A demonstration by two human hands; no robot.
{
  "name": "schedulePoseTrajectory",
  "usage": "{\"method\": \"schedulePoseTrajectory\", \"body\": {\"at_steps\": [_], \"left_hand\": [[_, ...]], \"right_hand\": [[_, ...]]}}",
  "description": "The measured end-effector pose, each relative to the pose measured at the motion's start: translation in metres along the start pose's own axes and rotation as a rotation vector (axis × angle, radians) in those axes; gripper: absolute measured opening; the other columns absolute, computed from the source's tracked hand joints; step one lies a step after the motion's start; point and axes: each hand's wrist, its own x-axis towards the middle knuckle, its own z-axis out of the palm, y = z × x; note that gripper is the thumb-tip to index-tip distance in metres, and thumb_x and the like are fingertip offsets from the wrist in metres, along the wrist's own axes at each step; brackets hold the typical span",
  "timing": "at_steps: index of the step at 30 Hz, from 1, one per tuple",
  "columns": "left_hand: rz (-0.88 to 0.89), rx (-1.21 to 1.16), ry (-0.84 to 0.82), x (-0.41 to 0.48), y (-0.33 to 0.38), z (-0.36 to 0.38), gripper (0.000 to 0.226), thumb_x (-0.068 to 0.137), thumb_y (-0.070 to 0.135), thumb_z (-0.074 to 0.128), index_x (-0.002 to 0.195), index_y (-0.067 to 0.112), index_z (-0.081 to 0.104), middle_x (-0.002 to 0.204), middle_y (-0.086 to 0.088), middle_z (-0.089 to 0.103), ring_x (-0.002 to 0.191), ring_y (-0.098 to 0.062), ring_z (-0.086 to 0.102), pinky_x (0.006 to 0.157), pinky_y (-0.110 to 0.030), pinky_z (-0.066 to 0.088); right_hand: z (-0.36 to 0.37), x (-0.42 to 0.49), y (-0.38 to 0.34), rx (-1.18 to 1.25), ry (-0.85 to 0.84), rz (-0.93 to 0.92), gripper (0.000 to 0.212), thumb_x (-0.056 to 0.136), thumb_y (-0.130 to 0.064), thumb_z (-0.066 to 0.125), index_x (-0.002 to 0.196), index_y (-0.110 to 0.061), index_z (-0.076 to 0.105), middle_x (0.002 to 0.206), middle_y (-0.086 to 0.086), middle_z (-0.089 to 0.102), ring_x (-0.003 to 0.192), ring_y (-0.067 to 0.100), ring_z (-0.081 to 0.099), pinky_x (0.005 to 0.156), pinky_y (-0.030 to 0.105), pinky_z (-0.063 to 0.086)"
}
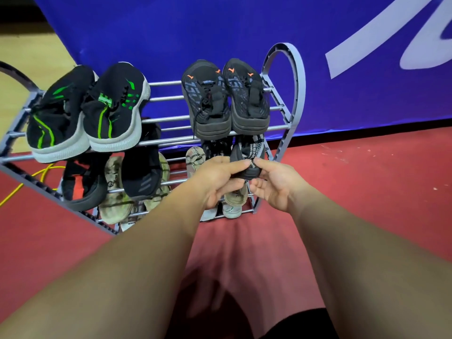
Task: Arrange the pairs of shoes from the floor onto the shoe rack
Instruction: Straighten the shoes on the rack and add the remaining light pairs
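Pinching the heel of the black lettered sneaker (pixel 248 155) from both sides: with the left grip (pixel 220 178) curled round it, thumb over and fingers under, and with the right grip (pixel 274 185) nipping the heel's rim between forefinger and thumb. Best to set both pinches low on the heel and push straight toward the back rails, toe first, until seated level across the bars. Worth squaring it beside its mate (pixel 216 146), just to the left on the same middle shelf, with heels in line and no overlap. Should avoid lifting into the top shelf's bars close overhead, or snagging a lace between rails. Probably near the end of the task, judging by no loose shoes seen on the red floor (pixel 367 182).

Looks soft and knitted, dark with white lettering along the side and a pale pattern near the collar. Likely to flex at the heel, so needs a firm hold. Sits at the right end of the grey shoe rack (pixel 293 99), on the middle shelf, under the black sneakers with orange marks (pixel 227 99) and above pale shoes (pixel 233 196), which are partly hidden.
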Motion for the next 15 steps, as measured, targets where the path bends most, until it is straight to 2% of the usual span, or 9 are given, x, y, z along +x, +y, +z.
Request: {"method": "schedulePoseTrajectory", "body": {"at_steps": [2, 4, 7, 9, 11, 13, 15], "left_hand": [[0.075, 0.090, 0.134, 0.004, 0.002, -0.003, 0.028, 0.093, 0.044, 0.071, 0.099, 0.017, 0.068, 0.096, -0.005, 0.071, 0.087, -0.024, 0.073, 0.070, -0.030, 0.061], [0.187, 0.142, 0.322, 0.010, 0.000, -0.013, 0.029, 0.093, 0.044, 0.065, 0.085, 0.016, 0.060, 0.078, -0.004, 0.062, 0.071, -0.024, 0.060, 0.063, -0.034, 0.049], [0.182, 0.170, 0.490, 0.017, -0.008, -0.027, 0.027, 0.083, 0.039, 0.066, 0.081, 0.017, 0.050, 0.069, -0.004, 0.056, 0.064, -0.024, 0.049, 0.065, -0.037, 0.041], [0.105, 0.188, 0.504, 0.018, -0.013, -0.030, 0.032, 0.077, 0.040, 0.068, 0.091, 0.016, 0.053, 0.080, -0.012, 0.067, 0.061, -0.025, 0.052, 0.064, -0.035, 0.040], [0.022, 0.153, 0.493, 0.022, -0.019, -0.029, 0.047, 0.077, 0.044, 0.070, 0.109, 0.013, 0.053, 0.093, -0.019, 0.071, 0.066, -0.031, 0.063, 0.061, -0.035, 0.043], [-0.047, 0.102, 0.469, 0.026, -0.024, -0.027, 0.059, 0.085, 0.045, 0.068, 0.131, 0.016, 0.044, 0.089, -0.010, 0.069, 0.066, -0.028, 0.063, 0.054, -0.029, 0.050], [-0.094, 0.091, 0.451, 0.029, -0.027, -0.027, 0.069, 0.089, 0.046, 0.067, 0.142, 0.020, 0.033, 0.096, -0.004, 0.067, 0.071, -0.023, 0.067, 0.051, -0.028, 0.055]], "right_hand": [[0.001, 0.007, 0.000, 0.032, 0.070, -0.028, 0.018, 0.099, -0.024, 0.067, 0.110, -0.010, 0.065, 0.071, 0.004, 0.065, 0.052, 0.014, 0.052, 0.054, 0.029, 0.054], [0.002, 0.012, 0.001, 0.036, 0.127, -0.034, 0.014, 0.098, -0.023, 0.068, 0.105, -0.011, 0.066, 0.068, 0.003, 0.063, 0.050, 0.013, 0.050, 0.050, 0.028, 0.051], [0.003, 0.021, 0.002, 0.032, 0.203, -0.060, 0.016, 0.098, -0.023, 0.069, 0.108, -0.011, 0.066, 0.065, 0.000, 0.060, 0.048, 0.012, 0.045, 0.047, 0.026, 0.047], [0.005, 0.026, 0.003, 0.029, 0.241, -0.071, 0.037, 0.097, -0.024, 0.070, 0.131, -0.012, 0.062, 0.070, -0.001, 0.061, 0.049, 0.010, 0.044, 0.048, 0.026, 0.047], [0.007, 0.028, 0.004, -0.004, 0.281, -0.074, 0.052, 0.097, -0.024, 0.070, 0.146, -0.021, 0.052, 0.086, -0.001, 0.064, 0.056, 0.011, 0.046, 0.056, 0.026, 0.050], [0.009, 0.023, 0.006, -0.040, 0.290, -0.044, 0.051, 0.099, -0.026, 0.067, 0.145, -0.029, 0.049, 0.101, -0.002, 0.065, 0.069, 0.013, 0.054, 0.066, 0.029, 0.054], [0.012, 0.013, 0.007, -0.093, 0.248, 0.019, 0.045, 0.101, -0.034, 0.064, 0.142, -0.038, 0.046, 0.111, -0.001, 0.062, 0.081, 0.017, 0.062, 0.076, 0.036, 0.056]]}}
